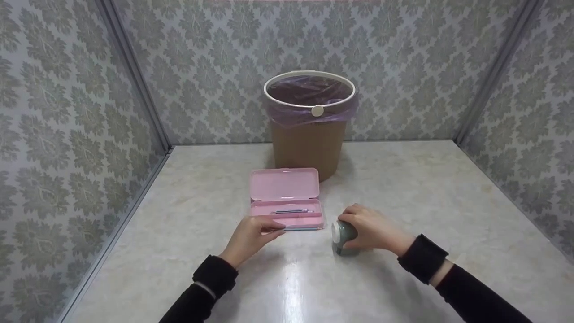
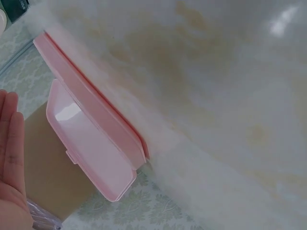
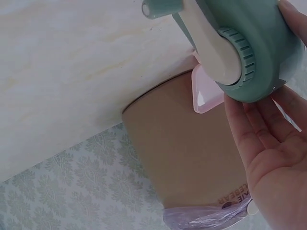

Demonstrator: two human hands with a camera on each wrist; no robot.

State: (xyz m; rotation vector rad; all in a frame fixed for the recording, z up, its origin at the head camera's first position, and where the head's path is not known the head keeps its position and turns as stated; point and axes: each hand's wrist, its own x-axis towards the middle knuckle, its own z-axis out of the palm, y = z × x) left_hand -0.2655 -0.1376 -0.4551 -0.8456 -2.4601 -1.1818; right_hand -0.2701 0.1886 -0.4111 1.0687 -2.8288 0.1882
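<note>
A green hand-crank pencil sharpener (image 3: 261, 48) with a white crank arm is gripped by my right hand (image 1: 374, 229), its fingers and thumb round the body. In the head view the sharpener stands on the table right of the open pink pencil case (image 1: 284, 190). My left hand (image 1: 251, 237) pinches one end of a light blue pencil (image 1: 302, 229) between thumb and fingertips, in front of the case's near edge. Inside the case lie slim dark and pale pencils (image 1: 291, 211). The left wrist view shows straight fingers (image 2: 14, 148), but the pencil is out of sight there.
Behind the case stands a brown bin (image 1: 307, 143) with a white rim and a purple liner (image 1: 287, 114). Patterned panels (image 1: 215, 67) enclose the marbled table (image 1: 202, 188) at the back and on both sides.
</note>
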